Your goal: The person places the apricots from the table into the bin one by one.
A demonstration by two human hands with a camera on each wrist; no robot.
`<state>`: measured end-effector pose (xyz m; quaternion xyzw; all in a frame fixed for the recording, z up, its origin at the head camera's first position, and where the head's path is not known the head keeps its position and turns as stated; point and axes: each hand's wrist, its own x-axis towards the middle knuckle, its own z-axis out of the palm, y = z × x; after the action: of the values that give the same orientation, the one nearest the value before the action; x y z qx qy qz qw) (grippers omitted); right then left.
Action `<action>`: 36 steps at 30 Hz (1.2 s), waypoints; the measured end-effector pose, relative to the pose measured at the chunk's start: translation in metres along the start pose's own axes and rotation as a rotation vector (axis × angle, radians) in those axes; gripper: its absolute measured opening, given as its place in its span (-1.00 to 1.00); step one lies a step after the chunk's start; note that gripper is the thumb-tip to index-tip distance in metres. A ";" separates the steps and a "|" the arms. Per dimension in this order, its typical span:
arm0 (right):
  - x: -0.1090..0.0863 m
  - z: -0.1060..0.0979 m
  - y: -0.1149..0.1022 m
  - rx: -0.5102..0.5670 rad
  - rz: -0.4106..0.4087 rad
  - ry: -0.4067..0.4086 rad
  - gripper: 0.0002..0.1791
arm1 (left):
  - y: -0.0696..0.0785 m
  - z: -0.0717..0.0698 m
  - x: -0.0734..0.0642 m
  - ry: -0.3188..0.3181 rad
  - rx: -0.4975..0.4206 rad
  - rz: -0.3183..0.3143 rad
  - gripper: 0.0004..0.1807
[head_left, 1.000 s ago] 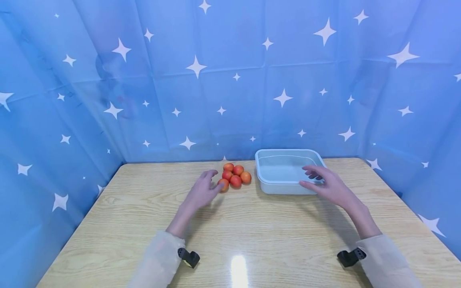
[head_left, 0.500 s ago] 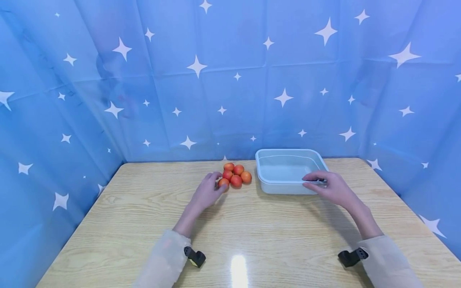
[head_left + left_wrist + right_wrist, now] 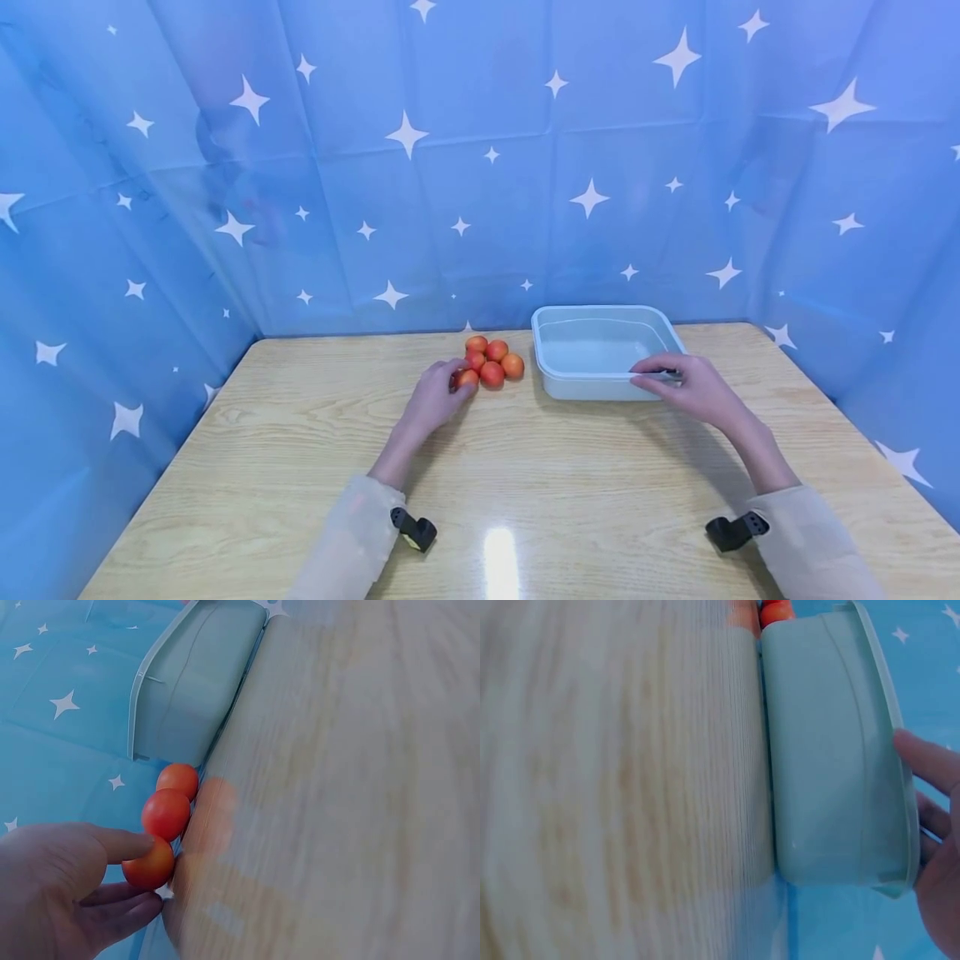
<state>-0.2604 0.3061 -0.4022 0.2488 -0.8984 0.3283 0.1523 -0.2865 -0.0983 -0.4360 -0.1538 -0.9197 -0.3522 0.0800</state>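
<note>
In the head view, my left hand [image 3: 435, 394] has its thumb and fingers around the nearest left of several small round orange-red fruits, which look like tomatoes. The left wrist view shows the thumb against this fruit [image 3: 148, 864], with fingers curled at its other side. It still sits on the table beside the others, such as the red fruit [image 3: 166, 814] touching it. My right hand [image 3: 693, 389] pinches the near right rim of a pale blue plastic container [image 3: 592, 389]. Thumb outside and fingers inside, it holds that rim in the right wrist view; the container stands upright with its inside bare.
A light wood-grain table [image 3: 480, 467] lies under everything. Behind it and along its sides hangs a blue curtain [image 3: 480, 208] with white stars. The other fruits [image 3: 492, 374] sit bunched close to the container's left wall. A small black wrist camera [image 3: 414, 530] sits on the left sleeve.
My left hand has moved slightly right and closed its thumb and fingers around the nearest left fruit. My right hand has lowered its fingers and now pinches the container's rim.
</note>
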 end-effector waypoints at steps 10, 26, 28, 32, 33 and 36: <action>0.000 0.000 0.000 0.012 0.014 -0.006 -0.86 | -0.005 -0.002 0.003 0.007 -0.106 0.005 -0.63; 0.000 -0.002 -0.001 0.025 0.015 -0.006 -0.85 | 0.003 -0.011 0.007 0.012 -0.227 0.022 -0.62; 0.000 -0.002 -0.001 0.025 0.016 -0.009 -0.85 | 0.005 -0.011 0.007 0.006 -0.250 0.018 -0.64; 0.000 -0.001 -0.001 0.032 0.019 -0.016 -0.85 | 0.010 -0.012 0.007 -0.001 -0.303 0.008 -0.69; 0.000 -0.001 -0.001 0.033 0.020 -0.017 -0.85 | 0.012 -0.012 0.008 -0.003 -0.320 -0.001 -0.68; 0.000 -0.001 -0.002 0.036 0.021 -0.020 -0.85 | 0.016 -0.013 0.009 0.002 -0.354 -0.013 -0.61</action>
<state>-0.2597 0.3057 -0.4000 0.2453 -0.8965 0.3432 0.1355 -0.2891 -0.0937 -0.4142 -0.1592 -0.8443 -0.5092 0.0504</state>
